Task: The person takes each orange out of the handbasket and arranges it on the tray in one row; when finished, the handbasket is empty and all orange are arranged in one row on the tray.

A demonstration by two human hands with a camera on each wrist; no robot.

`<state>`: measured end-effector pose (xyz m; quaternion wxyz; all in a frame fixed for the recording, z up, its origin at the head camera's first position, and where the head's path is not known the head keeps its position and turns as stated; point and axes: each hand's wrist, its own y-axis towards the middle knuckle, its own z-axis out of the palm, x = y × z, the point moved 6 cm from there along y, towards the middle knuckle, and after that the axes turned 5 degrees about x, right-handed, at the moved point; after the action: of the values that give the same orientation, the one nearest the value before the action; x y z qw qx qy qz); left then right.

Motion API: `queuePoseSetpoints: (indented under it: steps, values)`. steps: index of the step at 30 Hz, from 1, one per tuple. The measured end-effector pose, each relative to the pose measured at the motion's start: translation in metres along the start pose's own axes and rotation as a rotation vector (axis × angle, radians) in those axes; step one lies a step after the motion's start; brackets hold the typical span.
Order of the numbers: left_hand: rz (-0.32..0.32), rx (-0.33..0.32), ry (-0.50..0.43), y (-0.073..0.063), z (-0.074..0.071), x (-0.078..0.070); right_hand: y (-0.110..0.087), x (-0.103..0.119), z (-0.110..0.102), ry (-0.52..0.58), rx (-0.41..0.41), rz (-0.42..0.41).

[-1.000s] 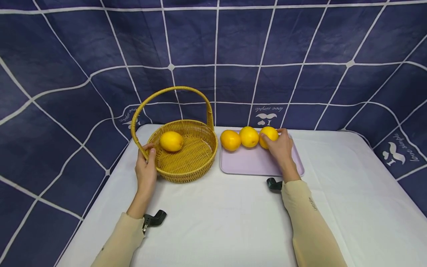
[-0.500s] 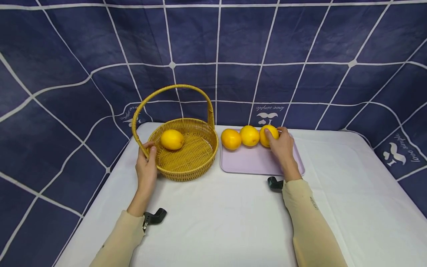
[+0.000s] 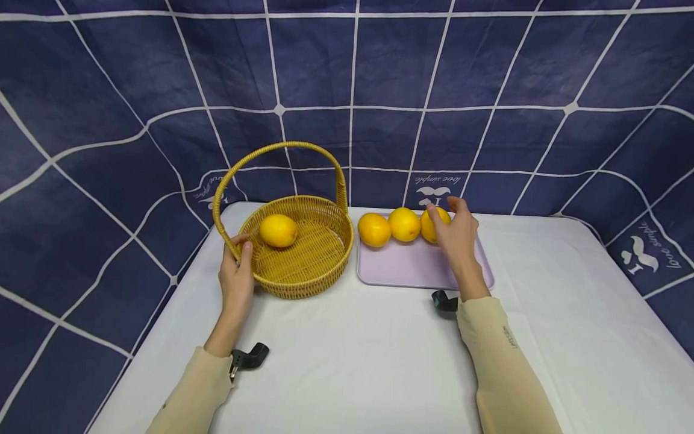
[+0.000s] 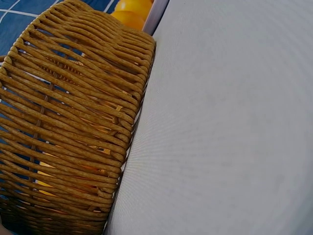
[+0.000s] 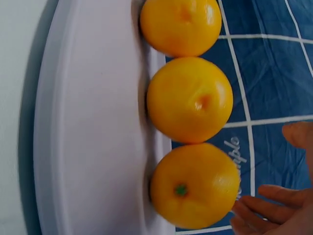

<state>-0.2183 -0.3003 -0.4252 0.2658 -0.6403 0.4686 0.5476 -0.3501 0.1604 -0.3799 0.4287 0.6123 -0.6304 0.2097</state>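
The left hand (image 3: 237, 280) reaches forward to the near-left side of the wicker basket (image 3: 303, 289); its grip is closed on the rim near the foot of the tall handle (image 3: 287, 144), thumb on the near side. The right hand (image 3: 458, 238) is over the far part of the lilac tray (image 3: 406, 265), palm down, thumb and fingers spread apart around the right orange (image 3: 432, 230). That grip is loose and has hold of nothing; whether a fingertip brushes the peel I cannot tell.

The right orange sits in the tray at the end of a row of 3, beside the middle orange (image 3: 404, 225) and the left orange (image 3: 374, 229). 1 yellow fruit (image 3: 278, 231) lies in the basket, towards its left. Both basket and tray rest on the white tabletop (image 3: 347, 361).

The right hand covers part of the right orange and the tray's right side. In the left wrist view, a sliver of hand shows at the bottom-left corner, yellow peeks through the weave, and the tray is cut off at the top.
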Motion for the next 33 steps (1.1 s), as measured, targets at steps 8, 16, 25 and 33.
queuePoseSetpoints:
  steps: [8,16,25,33]
  values:
    - [0.01,-0.007,0.001,0.002,0.001,0.003,-0.007,0.022,0.006,0.035,-0.055,-0.125]
    - [0.011,0.003,0.003,0.001,0.0,-0.001,-0.013,0.034,0.013,0.045,-0.034,-0.153]
    - [0.011,-0.002,0.001,0.002,0.001,0.0,-0.017,0.041,0.02,0.052,-0.006,-0.196]
    - [0.008,-0.008,0.004,0.002,0.001,0.001,-0.02,0.048,0.025,0.06,0.01,-0.243]
